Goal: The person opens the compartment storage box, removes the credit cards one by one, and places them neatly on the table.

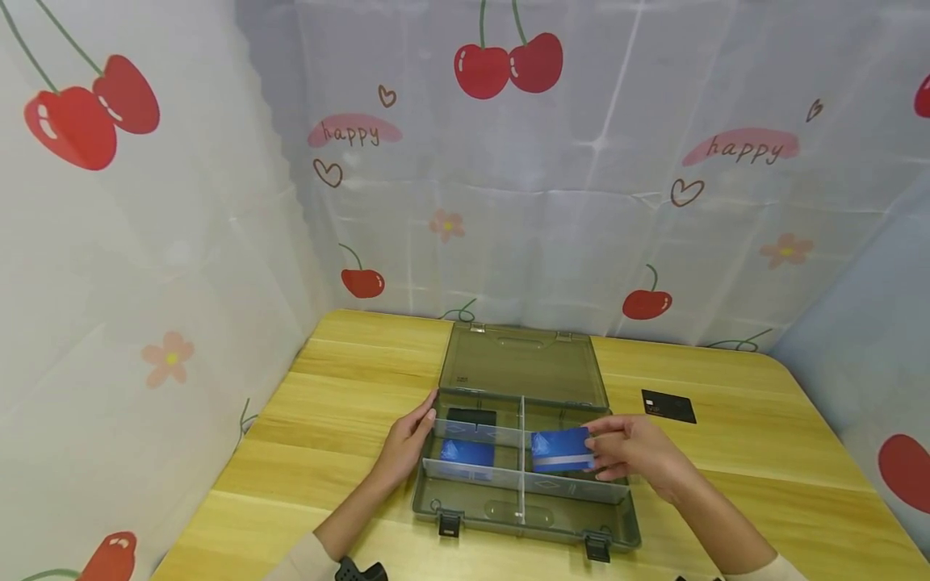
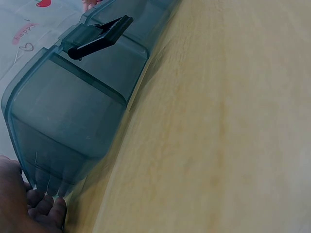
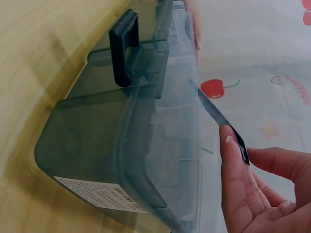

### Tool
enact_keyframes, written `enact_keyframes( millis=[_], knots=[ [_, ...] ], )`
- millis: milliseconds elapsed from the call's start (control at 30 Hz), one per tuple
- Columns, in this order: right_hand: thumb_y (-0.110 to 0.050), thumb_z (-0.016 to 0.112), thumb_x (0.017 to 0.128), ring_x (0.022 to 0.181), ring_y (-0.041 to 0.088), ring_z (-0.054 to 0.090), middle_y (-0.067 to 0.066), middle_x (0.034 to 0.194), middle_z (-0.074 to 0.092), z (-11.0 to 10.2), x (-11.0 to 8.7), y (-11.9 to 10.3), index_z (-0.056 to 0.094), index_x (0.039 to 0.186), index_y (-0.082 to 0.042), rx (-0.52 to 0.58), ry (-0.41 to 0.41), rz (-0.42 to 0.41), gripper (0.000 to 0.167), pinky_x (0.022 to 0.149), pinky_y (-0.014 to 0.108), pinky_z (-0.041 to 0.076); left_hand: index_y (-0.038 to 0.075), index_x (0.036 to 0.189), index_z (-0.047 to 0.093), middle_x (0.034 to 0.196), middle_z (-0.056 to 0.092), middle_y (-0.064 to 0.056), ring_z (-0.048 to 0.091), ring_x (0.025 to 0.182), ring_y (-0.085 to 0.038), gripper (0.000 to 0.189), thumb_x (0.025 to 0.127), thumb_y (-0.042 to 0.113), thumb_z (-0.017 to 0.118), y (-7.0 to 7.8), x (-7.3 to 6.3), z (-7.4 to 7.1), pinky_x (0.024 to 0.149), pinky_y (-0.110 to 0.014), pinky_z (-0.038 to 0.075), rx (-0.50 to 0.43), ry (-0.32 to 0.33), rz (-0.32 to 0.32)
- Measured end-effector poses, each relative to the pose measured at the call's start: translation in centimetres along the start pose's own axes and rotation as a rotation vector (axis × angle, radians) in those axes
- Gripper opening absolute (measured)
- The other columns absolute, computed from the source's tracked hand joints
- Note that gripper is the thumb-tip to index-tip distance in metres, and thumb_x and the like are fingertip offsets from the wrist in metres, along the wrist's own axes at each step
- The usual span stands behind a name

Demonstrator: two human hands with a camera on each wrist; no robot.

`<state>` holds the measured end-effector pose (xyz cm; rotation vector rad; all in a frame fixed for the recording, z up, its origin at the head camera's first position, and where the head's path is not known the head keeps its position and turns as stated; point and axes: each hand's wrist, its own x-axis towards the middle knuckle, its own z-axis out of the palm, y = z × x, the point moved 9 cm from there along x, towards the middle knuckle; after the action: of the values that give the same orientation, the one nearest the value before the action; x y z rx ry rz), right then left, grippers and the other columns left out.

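Observation:
A grey translucent divided storage box (image 1: 472,510) lies open on the table. My left hand (image 1: 402,442) holds its left side, thumb by the rim; in the left wrist view that hand's fingers (image 2: 46,206) bend against the box's end wall. Between thumb and fingers, my right hand (image 1: 639,452) pinches a blue card (image 1: 559,450) with a pale stripe, tilted over the right middle compartment. The right wrist view shows this card (image 3: 218,116) almost edge-on, above the rim. Another blue card (image 1: 467,453) lies in the left middle compartment. A black card (image 1: 472,416) is in the back left one.
To the right of the box, a black card (image 1: 668,406) lies flat on the wooden table (image 1: 349,387). The box's lid (image 1: 521,363) is folded back behind it. Two black latches (image 1: 449,524) stick out in front. A cherry-print curtain (image 1: 508,177) hangs around the table.

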<state>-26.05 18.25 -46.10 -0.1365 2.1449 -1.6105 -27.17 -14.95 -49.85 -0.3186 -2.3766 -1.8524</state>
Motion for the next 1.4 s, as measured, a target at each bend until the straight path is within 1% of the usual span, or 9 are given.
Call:
enact_keyframes(
  millis=[200, 333, 533, 767, 1000, 1167, 1233, 1333, 1400],
  knots=[
    [-0.008, 0.063, 0.098, 0.080, 0.025, 0.070, 0.012, 0.097, 0.070, -0.8, -0.4, -0.4, 0.056, 0.132, 0.014, 0.039, 0.039, -0.009, 0.041, 0.069, 0.040, 0.064, -0.001, 0.151, 0.042, 0.157, 0.039, -0.017, 0.037, 0.144, -0.035, 0.045, 0.110, 0.014, 0.047, 0.0, 0.0, 0.0, 0.118, -0.048, 0.031, 0.013, 0.003, -0.007],
    [-0.007, 0.064, 0.098, 0.081, 0.026, 0.069, 0.010, 0.096, 0.070, -1.3, -0.5, -0.8, 0.054, 0.135, 0.014, 0.065, 0.050, -0.028, 0.044, 0.071, 0.041, 0.064, -0.003, 0.151, 0.042, 0.157, 0.039, -0.017, 0.037, 0.144, -0.036, 0.045, 0.109, 0.013, 0.046, 0.2, -0.1, 0.0, 0.117, -0.048, 0.031, 0.003, 0.003, -0.004],
    [-0.009, 0.065, 0.099, 0.081, 0.020, 0.069, 0.004, 0.097, 0.069, -2.2, -0.8, -1.3, 0.050, 0.138, 0.015, 0.096, 0.071, -0.071, 0.049, 0.075, 0.039, 0.064, -0.003, 0.151, 0.041, 0.157, 0.038, -0.018, 0.036, 0.145, -0.035, 0.045, 0.110, 0.013, 0.046, 0.3, -0.1, 0.0, 0.118, -0.047, 0.031, -0.006, 0.001, -0.003],
    [-0.012, 0.063, 0.102, 0.090, 0.017, 0.070, 0.003, 0.100, 0.070, -4.4, -1.4, -1.8, 0.039, 0.147, 0.015, 0.109, 0.136, -0.118, 0.057, 0.084, 0.041, 0.062, -0.002, 0.151, 0.041, 0.157, 0.038, -0.018, 0.037, 0.144, -0.036, 0.045, 0.109, 0.012, 0.046, 0.2, -0.1, 0.1, 0.117, -0.048, 0.031, -0.006, 0.002, -0.005],
    [-0.012, 0.062, 0.102, 0.089, 0.015, 0.073, -0.003, 0.104, 0.070, -6.6, -1.6, -2.4, 0.031, 0.149, 0.018, 0.123, 0.205, -0.159, 0.063, 0.084, 0.034, 0.062, -0.002, 0.151, 0.042, 0.157, 0.038, -0.017, 0.035, 0.145, -0.035, 0.045, 0.109, 0.012, 0.046, 0.1, 0.0, 0.0, 0.117, -0.048, 0.031, -0.010, 0.002, -0.003],
    [-0.010, 0.065, 0.101, 0.086, 0.015, 0.074, -0.007, 0.101, 0.071, -7.9, -2.0, -2.9, 0.035, 0.146, 0.019, 0.149, 0.240, -0.192, 0.062, 0.081, 0.033, 0.063, -0.002, 0.151, 0.042, 0.157, 0.039, -0.016, 0.036, 0.144, -0.035, 0.044, 0.109, 0.012, 0.046, 0.1, 0.0, 0.0, 0.116, -0.049, 0.033, -0.002, 0.007, -0.001],
    [-0.009, 0.066, 0.100, 0.084, 0.016, 0.074, -0.006, 0.099, 0.072, -8.4, -2.1, -3.0, 0.046, 0.143, 0.012, 0.181, 0.253, -0.214, 0.052, 0.080, 0.032, 0.063, -0.002, 0.151, 0.042, 0.157, 0.039, -0.016, 0.036, 0.145, -0.035, 0.045, 0.109, 0.012, 0.046, 0.1, 0.0, 0.0, 0.116, -0.049, 0.033, -0.004, 0.009, -0.002],
    [-0.006, 0.067, 0.098, 0.082, 0.016, 0.074, -0.004, 0.097, 0.073, -9.2, -2.3, -3.2, 0.065, 0.129, -0.007, 0.234, 0.268, -0.261, 0.031, 0.076, 0.029, 0.063, -0.002, 0.151, 0.042, 0.157, 0.039, -0.016, 0.036, 0.145, -0.035, 0.044, 0.109, 0.013, 0.047, 0.0, 0.0, 0.0, 0.117, -0.049, 0.032, -0.006, 0.013, -0.006],
    [-0.005, 0.067, 0.098, 0.081, 0.016, 0.074, -0.003, 0.096, 0.073, -9.8, -2.3, -3.2, 0.071, 0.120, -0.018, 0.258, 0.270, -0.288, 0.026, 0.075, 0.028, 0.063, -0.001, 0.151, 0.043, 0.157, 0.039, -0.016, 0.036, 0.144, -0.035, 0.044, 0.109, 0.013, 0.047, -0.1, 0.0, 0.1, 0.117, -0.049, 0.032, -0.004, 0.014, -0.008]
  ],
)
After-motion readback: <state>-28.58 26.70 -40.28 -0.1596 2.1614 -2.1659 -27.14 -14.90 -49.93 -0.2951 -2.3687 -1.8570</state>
